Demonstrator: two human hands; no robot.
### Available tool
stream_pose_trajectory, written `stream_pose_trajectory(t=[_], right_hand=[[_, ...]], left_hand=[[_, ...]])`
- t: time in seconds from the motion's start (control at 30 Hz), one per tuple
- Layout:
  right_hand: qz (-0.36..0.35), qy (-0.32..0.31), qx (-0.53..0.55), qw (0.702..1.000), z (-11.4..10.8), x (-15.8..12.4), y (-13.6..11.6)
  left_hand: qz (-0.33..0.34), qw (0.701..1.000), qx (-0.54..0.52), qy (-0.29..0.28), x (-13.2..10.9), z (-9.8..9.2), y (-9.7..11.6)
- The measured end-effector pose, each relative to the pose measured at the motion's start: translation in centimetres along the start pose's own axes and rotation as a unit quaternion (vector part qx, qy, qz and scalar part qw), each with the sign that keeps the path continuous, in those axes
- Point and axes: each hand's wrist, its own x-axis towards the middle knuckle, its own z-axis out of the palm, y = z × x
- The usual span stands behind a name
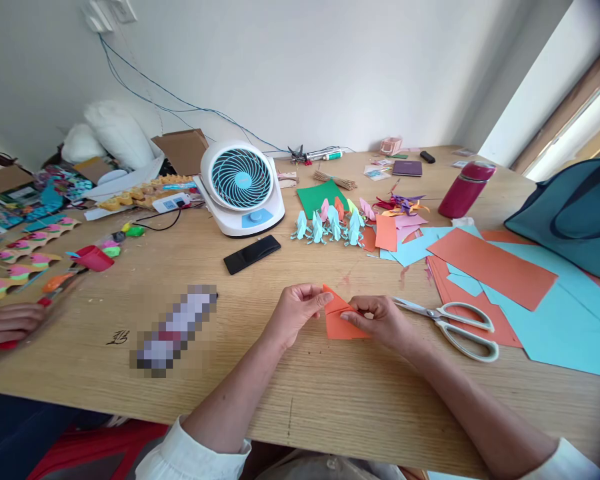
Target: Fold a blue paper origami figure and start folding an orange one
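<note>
A folded orange paper (339,319) lies on the wooden table (300,393) between both my hands. My left hand (297,308) pinches the paper's upper left point, lifting it a little. My right hand (380,320) is closed with its fingers pressing the paper's right edge down. White-handled scissors (455,321) lie just right of my right hand.
Orange and light-blue paper sheets (495,267) spread to the right, with a teal bag (575,213) and red bottle (464,190) beyond. Folded paper figures (330,223), a white fan (241,187) and black phone (253,253) stand farther back. Another person's hand (5,323) rests at the left edge.
</note>
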Motion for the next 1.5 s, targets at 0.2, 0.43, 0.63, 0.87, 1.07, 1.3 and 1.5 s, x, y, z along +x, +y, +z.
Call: stream_pose_trajectory(t=[0.2,0.43,0.63,0.87,1.07,1.3,1.5], right_hand=[[0.001,0.018,-0.009,1.000,0.0,0.1,0.1],[0.000,0.038,0.023,0.999,0.1,0.2,-0.4],[-0.007,0.035,0.011,0.999,-0.1,0.2,-0.3],[-0.004,0.012,0.026,1.000,0.0,0.2,-0.1],[-0.011,0.015,0.012,1.000,0.1,0.3,0.3],[-0.004,0.008,0.004,1.000,0.2,0.3,-0.5],[0.002,0.000,0.007,1.000,0.4,0.2,-0.8]], left_hand=[[0.026,0.997,0.078,-0.012,0.1,0.0,-0.6],[0.042,0.993,0.111,0.008,0.2,0.1,-1.2],[0.038,0.996,0.077,0.000,0.2,0.1,-0.5],[0.009,0.999,0.033,0.007,0.2,-0.2,0.2],[0.002,1.000,0.013,0.024,0.2,-0.1,-0.1],[-0.013,0.999,-0.014,0.041,0.2,0.1,-0.2],[-0.031,0.997,-0.060,0.049,0.2,0.1,-0.2]])
